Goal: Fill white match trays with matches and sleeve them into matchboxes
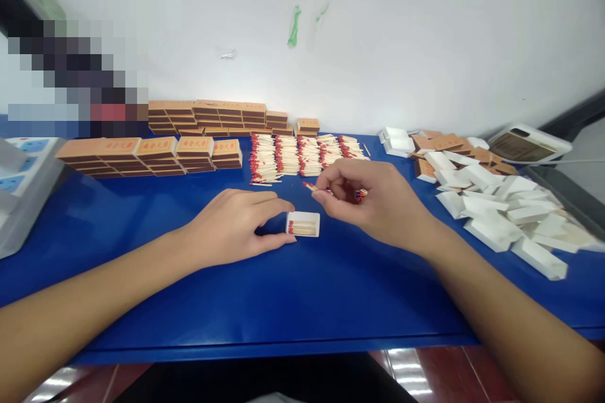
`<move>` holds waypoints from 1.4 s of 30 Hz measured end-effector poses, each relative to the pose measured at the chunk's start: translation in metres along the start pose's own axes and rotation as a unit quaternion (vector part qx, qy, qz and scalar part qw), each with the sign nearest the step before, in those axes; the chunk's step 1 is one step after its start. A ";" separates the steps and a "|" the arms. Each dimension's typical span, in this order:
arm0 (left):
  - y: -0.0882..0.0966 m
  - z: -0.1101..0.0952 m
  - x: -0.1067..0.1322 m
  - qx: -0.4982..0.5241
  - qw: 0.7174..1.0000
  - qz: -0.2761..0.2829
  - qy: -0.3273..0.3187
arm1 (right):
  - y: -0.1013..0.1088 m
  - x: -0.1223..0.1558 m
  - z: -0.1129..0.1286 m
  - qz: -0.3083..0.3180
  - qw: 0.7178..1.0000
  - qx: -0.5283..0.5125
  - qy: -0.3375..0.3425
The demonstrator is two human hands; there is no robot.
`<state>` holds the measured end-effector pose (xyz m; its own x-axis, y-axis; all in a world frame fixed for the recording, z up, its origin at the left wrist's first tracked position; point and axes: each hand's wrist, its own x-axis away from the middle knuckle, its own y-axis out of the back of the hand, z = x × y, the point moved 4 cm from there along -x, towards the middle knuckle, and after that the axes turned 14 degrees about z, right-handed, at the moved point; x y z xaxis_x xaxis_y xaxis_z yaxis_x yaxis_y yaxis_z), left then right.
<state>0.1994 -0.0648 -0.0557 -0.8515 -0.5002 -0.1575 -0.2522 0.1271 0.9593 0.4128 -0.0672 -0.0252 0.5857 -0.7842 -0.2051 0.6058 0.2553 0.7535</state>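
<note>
On the blue table, a small white matchbox tray lies with several red-headed matches inside it. My left hand pinches the tray's left end between thumb and fingers. Just above and right of the tray, my right hand is closed on matches; red heads poke out at the fingertips, and a further bunch shows in the curled palm. Behind the hands, loose matches lie in several neat piles, partly covered at the right by my right hand.
Stacked matchboxes stand in rows at the back left. To the right, white empty trays and orange sleeves form a loose heap, with a white device behind. A pale container stands far left. The table ends toward me.
</note>
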 end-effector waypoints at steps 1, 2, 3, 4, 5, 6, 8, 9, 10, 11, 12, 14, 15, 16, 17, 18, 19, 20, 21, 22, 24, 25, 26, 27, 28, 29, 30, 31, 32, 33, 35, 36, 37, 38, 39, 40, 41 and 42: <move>0.000 0.000 0.000 -0.001 1.000 -0.004 -0.004 | 0.002 0.001 0.000 -0.006 1.000 0.008 0.001; 0.000 0.000 0.000 -0.002 1.000 -0.006 -0.007 | 0.003 0.001 0.000 -0.010 1.000 0.016 0.002; 0.000 -0.001 0.000 -0.003 1.000 -0.007 -0.010 | 0.004 0.002 0.000 -0.011 1.000 0.024 0.002; 0.000 -0.001 0.000 -0.004 1.000 -0.009 -0.013 | 0.005 0.002 -0.001 -0.011 0.999 0.031 0.001; 0.000 -0.001 0.000 -0.005 1.000 -0.010 -0.015 | 0.005 0.003 -0.002 -0.012 0.999 0.036 -0.001; 0.000 -0.001 0.001 -0.006 1.000 -0.012 -0.016 | 0.005 0.003 -0.003 -0.014 0.999 0.039 -0.003; 0.001 -0.001 0.001 -0.009 1.000 -0.018 -0.018 | 0.006 0.003 -0.005 -0.021 0.999 0.042 -0.005; 0.001 -0.002 0.001 -0.010 1.000 -0.020 -0.019 | 0.006 0.003 -0.005 -0.023 0.999 0.041 -0.006; 0.001 -0.002 0.001 -0.012 0.999 -0.022 -0.020 | 0.007 0.003 -0.006 -0.025 0.999 0.040 -0.007; 0.002 -0.002 0.001 -0.014 0.999 -0.024 -0.020 | 0.007 0.002 -0.007 -0.026 0.999 0.040 -0.008; 0.002 -0.002 0.001 -0.016 0.999 -0.023 -0.020 | 0.007 0.002 -0.007 -0.028 0.999 0.041 -0.007; 0.002 -0.003 0.001 -0.020 0.999 -0.024 -0.019 | 0.007 0.002 -0.007 -0.032 0.998 0.051 -0.006; 0.002 -0.003 0.001 -0.022 0.999 -0.024 -0.019 | 0.007 0.002 -0.007 -0.033 0.998 0.057 -0.005; 0.002 -0.003 0.001 -0.025 0.999 -0.026 -0.021 | 0.007 0.002 -0.006 -0.034 0.997 0.063 -0.004; 0.002 -0.003 0.001 -0.027 0.999 -0.027 -0.023 | 0.006 0.002 -0.006 -0.034 0.997 0.067 -0.004; 0.002 -0.004 0.001 -0.029 0.999 -0.029 -0.026 | 0.006 0.002 -0.006 -0.033 0.997 0.069 -0.004; 0.002 -0.004 0.002 -0.031 0.999 -0.031 -0.029 | 0.006 0.002 -0.006 -0.032 0.997 0.071 -0.004; 0.002 -0.004 0.002 -0.032 0.998 -0.032 -0.032 | 0.005 0.002 -0.006 -0.031 0.997 0.074 -0.003; 0.002 -0.004 0.002 -0.033 0.998 -0.033 -0.034 | 0.005 0.002 -0.006 -0.031 0.997 0.076 -0.003; 0.002 -0.004 0.003 -0.033 0.998 -0.033 -0.036 | 0.005 0.002 -0.007 -0.031 0.997 0.077 -0.003; 0.002 -0.005 0.003 -0.034 0.998 -0.035 -0.040 | 0.005 0.002 -0.007 -0.031 0.996 0.079 -0.003; 0.002 -0.005 0.003 -0.036 0.998 -0.036 -0.041 | 0.005 0.002 -0.008 -0.031 0.996 0.079 -0.003; 0.002 -0.005 0.003 -0.039 0.998 -0.036 -0.042 | 0.005 0.002 -0.008 -0.031 0.996 0.080 -0.003; 0.002 -0.005 0.003 -0.041 0.997 -0.038 -0.044 | 0.005 0.002 -0.008 -0.032 0.996 0.081 -0.002; 0.002 -0.006 0.003 -0.044 0.997 -0.040 -0.046 | 0.005 0.002 -0.008 -0.031 0.996 0.082 -0.002; 0.003 -0.006 0.003 -0.046 0.997 -0.041 -0.047 | 0.005 0.002 -0.008 -0.031 0.996 0.084 -0.002; 0.003 -0.006 0.003 -0.048 0.997 -0.041 -0.048 | 0.005 0.002 -0.008 -0.030 0.996 0.085 -0.003; 0.003 -0.007 0.003 -0.049 0.997 -0.040 -0.048 | 0.005 0.002 -0.008 -0.029 0.996 0.088 -0.005; 0.003 -0.007 0.003 -0.051 0.997 -0.038 -0.048 | 0.005 0.002 -0.008 -0.028 0.995 0.091 -0.006; 0.003 -0.007 0.003 -0.052 0.997 -0.036 -0.047 | 0.005 0.002 -0.008 -0.026 0.995 0.094 -0.008; 0.003 -0.007 0.003 -0.051 0.997 -0.033 -0.047 | 0.005 0.002 -0.009 -0.024 0.994 0.102 -0.010; 0.003 -0.007 0.003 -0.049 0.997 -0.034 -0.047 | 0.004 0.002 -0.009 -0.023 0.994 0.105 -0.011; 0.003 -0.007 0.003 -0.047 0.997 -0.034 -0.046 | 0.004 0.002 -0.009 -0.022 0.994 0.108 -0.012; 0.003 -0.007 0.003 -0.046 0.997 -0.035 -0.045 | 0.004 0.002 -0.010 -0.021 0.994 0.110 -0.012; 0.003 -0.007 0.003 -0.046 0.997 -0.034 -0.044 | 0.003 0.002 -0.010 -0.020 0.993 0.112 -0.012; 0.003 -0.007 0.003 -0.047 0.997 -0.034 -0.043 | 0.003 0.002 -0.010 -0.020 0.993 0.114 -0.011; 0.003 -0.007 0.004 -0.049 0.997 -0.034 -0.043 | 0.003 0.002 -0.010 -0.020 0.993 0.114 -0.009; 0.003 -0.007 0.004 -0.051 0.997 -0.033 -0.044 | 0.003 0.002 -0.010 -0.020 0.993 0.115 -0.009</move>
<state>0.1989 -0.0724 -0.0517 -0.8724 -0.4277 -0.2365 -0.2644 0.0060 0.9644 0.4212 -0.0624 -0.0295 0.5525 -0.8014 -0.2291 0.4882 0.0884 0.8682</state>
